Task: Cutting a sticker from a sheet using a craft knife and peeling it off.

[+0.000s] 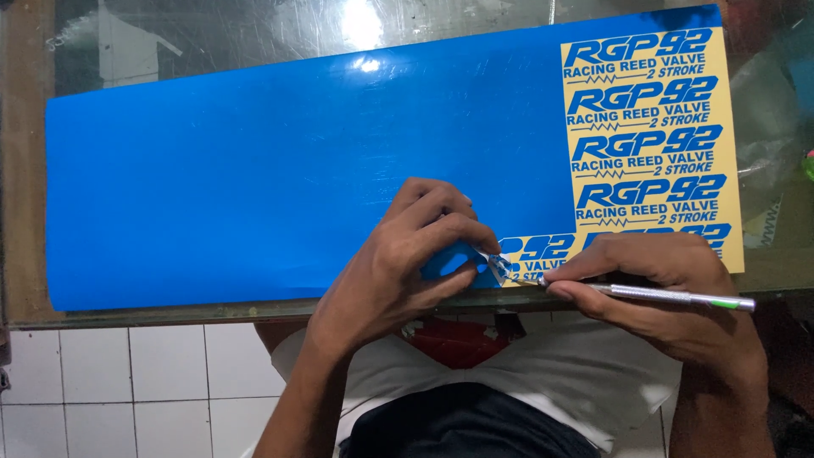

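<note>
Blue vinyl sheet (pixel 254 178) lies flat on a glass-topped table (pixel 212 38), its long axis running left to right across the view, the left end slightly lower than the right. Most of it is unbroken blue. At its right end the blue has been peeled away to bare a pale yellow backing (pixel 729 127), on which rows of blue cut lettering are stacked one above another; four rows show whole and a fifth is partly hidden behind the hands, with one more cut decal beside it along the near edge.

One left hand (pixel 407 263) rests on the near edge of the sheet, thumb and forefinger pinched together on a loose flap of blue vinyl (pixel 454 259) that curls up off the backing. The flap sits at the boundary between the solid blue and the bared yellow, close to the table's front edge.

One right hand (pixel 670 280) is closed around a slim silver craft knife (pixel 670 295), gripped like a pen. The knife lies almost level, its long axis left to right: the tip points left, meeting the lifted flap just beside the left fingertips, and the butt end sticks out to the right past the hand.

Below the table edge are white floor tiles (pixel 127 382).
</note>
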